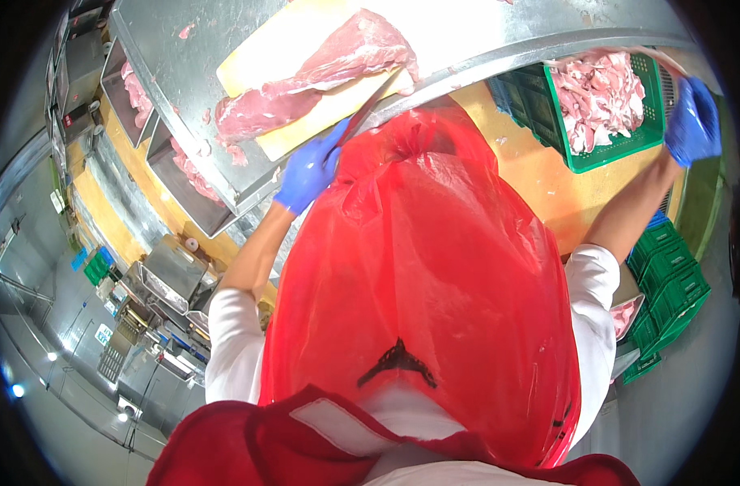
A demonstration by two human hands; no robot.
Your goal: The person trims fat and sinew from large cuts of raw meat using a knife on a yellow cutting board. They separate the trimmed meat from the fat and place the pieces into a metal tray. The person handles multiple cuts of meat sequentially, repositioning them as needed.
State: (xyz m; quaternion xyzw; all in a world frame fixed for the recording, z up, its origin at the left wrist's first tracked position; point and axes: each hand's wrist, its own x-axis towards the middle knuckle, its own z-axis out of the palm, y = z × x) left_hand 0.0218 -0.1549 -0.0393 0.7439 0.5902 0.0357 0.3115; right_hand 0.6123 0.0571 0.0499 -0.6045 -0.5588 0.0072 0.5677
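Observation:
My left hand point(309, 174), in a blue glove, is closed at the near edge of the metal table. A knife point(373, 104) reaches from it, its narrow blade pointing away beside a yellow cutting board point(285, 144). On that board lies a long pink piece of boneless meat point(321, 77). Far out to the right, my blue-gloved right hand point(694, 125) is curled beside a green crate point(582, 162) heaped with meat trimmings point(601, 101). A pale pink strip of meat point(660, 58) runs from the crate's far side to its fingers.
Metal bins point(193, 194) with meat stand below the table's left end. Small scraps point(237, 154) lie on the metal table point(172, 89). Stacked green crates point(669, 283) stand at the lower right. A red plastic apron point(427, 243) covers my front.

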